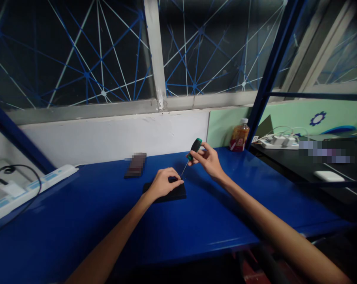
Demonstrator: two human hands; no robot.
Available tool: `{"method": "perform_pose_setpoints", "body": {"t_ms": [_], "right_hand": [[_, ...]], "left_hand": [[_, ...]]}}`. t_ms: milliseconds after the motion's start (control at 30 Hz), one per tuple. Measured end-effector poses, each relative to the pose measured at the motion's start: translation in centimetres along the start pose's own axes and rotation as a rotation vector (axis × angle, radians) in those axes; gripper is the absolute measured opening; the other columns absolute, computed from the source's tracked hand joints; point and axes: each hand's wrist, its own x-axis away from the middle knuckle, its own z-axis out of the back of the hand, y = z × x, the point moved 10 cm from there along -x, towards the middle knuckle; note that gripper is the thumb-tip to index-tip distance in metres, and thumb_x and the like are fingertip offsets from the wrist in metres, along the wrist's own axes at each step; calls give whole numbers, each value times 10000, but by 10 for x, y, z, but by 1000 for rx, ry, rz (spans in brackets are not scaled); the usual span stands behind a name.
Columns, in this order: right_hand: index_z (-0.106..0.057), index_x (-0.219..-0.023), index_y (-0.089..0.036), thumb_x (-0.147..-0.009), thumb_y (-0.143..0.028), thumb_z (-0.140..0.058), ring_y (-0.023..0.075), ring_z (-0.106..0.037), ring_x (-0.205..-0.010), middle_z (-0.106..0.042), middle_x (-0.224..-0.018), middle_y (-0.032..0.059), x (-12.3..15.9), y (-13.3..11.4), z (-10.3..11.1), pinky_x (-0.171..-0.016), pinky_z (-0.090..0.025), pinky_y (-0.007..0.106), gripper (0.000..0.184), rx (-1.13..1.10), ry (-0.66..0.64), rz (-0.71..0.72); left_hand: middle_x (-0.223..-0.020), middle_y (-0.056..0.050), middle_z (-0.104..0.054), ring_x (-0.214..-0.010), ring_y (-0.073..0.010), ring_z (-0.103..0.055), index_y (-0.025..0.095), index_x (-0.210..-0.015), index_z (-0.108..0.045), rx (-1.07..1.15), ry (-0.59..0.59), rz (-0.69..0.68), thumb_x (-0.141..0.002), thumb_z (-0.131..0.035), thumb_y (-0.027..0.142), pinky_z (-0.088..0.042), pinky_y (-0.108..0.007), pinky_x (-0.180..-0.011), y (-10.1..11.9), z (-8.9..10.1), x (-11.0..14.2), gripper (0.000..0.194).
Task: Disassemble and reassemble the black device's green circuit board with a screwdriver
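My right hand is closed around a screwdriver with a black and green handle. Its thin metal shaft slants down and to the left, towards the fingertips of my left hand. Those fingertips are pinched together near the screwdriver's tip, and whatever small thing may be between them is too small to make out. Beneath my left hand lies a flat black rectangular object on the blue table. The hand covers much of it, so I cannot tell its kind.
Behind my left hand lies a dark, pixelated rectangular item. At left is a white power strip with a plugged-in charger and black cable. A drink bottle stands at the back right, near a blue metal post. Another power strip sits farther right.
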Motion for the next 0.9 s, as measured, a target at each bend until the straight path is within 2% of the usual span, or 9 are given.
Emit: {"method": "perform_pose_setpoints", "body": {"t_ms": [533,900], "right_hand": [[-467,-961,-210,-789,-369,-657,158,-645,-566,-655,-755,16,4,-3,-10,-611,-548,355,301,38,-74,47],[-464,-944,-219,-788,-390,-653,158,-637,-562,-660,-757,20,5,-8,-9,-606,-544,359,299,39,-48,45]], "left_hand": [[-766,-21,-674,-693,-151,-622,179,-691,-687,-53,39,-8,-780,-672,312,-482,-256,-660,-1,2,1,161],[-771,-31,-679,-714,-167,-627,183,-712,-698,-58,72,-19,-783,-668,355,-488,-295,-698,-2,5,0,188]]}}
